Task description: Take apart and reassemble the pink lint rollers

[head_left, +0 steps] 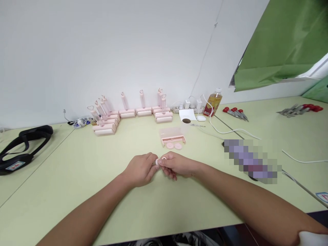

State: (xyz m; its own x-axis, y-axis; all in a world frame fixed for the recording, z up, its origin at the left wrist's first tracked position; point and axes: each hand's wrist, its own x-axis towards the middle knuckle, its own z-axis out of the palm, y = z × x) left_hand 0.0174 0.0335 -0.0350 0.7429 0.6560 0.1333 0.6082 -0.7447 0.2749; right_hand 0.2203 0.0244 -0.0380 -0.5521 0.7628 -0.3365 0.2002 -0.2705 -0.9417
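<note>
My left hand (pixel 140 169) and my right hand (pixel 176 165) meet over the pale green table (pixel 77 177), fingers curled. Between their fingertips they pinch a small pink ring-shaped part (pixel 163 159), with a small white piece (pixel 156 161) at my left fingertips. Just beyond my hands lie a pink frame piece (pixel 173 138) and two pink round discs (pixel 174 146). Behind the frame piece lies a clear plastic cover (pixel 171 132).
Several pink lint rollers on stands (pixel 128 111) line the back near the wall. A power strip (pixel 188 108), white tape roll (pixel 186 118), drink bottle (pixel 213 103), red-handled tools (pixel 235 113) and white cables sit right. A black strap (pixel 23 148) lies left.
</note>
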